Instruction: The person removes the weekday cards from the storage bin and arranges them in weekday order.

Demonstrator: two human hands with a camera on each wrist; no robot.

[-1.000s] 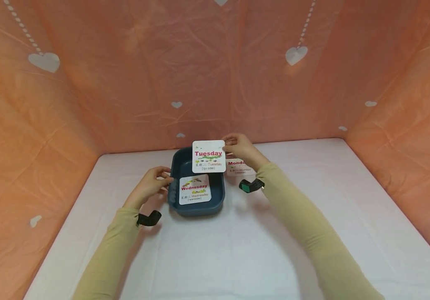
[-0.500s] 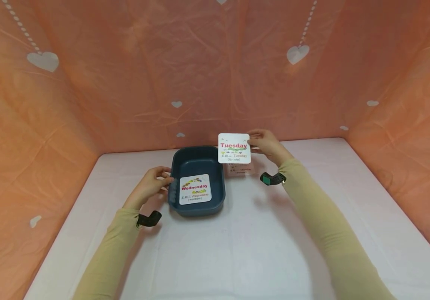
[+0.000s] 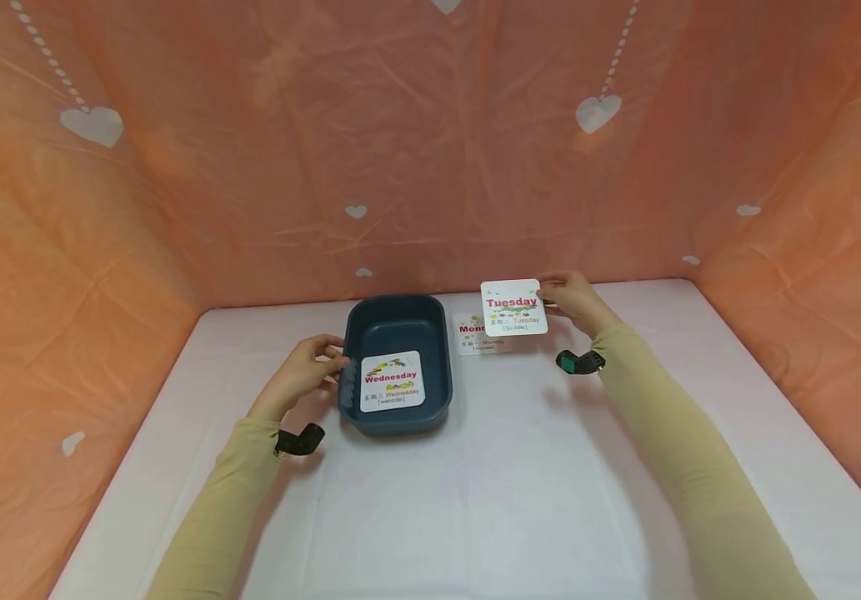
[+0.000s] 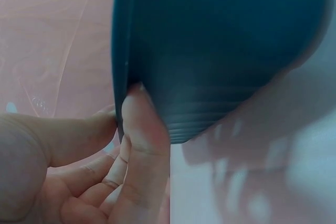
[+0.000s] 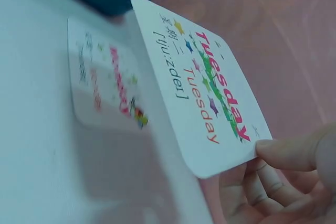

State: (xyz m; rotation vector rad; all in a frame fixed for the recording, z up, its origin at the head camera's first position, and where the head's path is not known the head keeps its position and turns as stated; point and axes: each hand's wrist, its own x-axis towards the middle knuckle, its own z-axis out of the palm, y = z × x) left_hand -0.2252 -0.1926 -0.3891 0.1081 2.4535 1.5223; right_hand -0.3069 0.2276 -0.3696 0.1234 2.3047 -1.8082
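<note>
My right hand (image 3: 574, 303) is pinching the Tuesday card (image 3: 513, 308), probably light, stiff, best held by its edge, at 2 o'clock from the tray (image 3: 400, 426); my left hand (image 3: 297, 372) is gripping the tray at 9 o'clock.

The person's left arm (image 3: 216, 504) was reaching forward, and the left hand (image 3: 298, 375) pinched with its digits bent. The right arm (image 3: 673, 454) stretched out more to the right; the right hand (image 3: 576, 302), farther forward, pinched between thumb (image 5: 294, 153) and curled fingers (image 5: 273, 182).

long khaki sleeves (image 3: 208, 504) reach down to black wrist straps (image 3: 301, 440).
</note>
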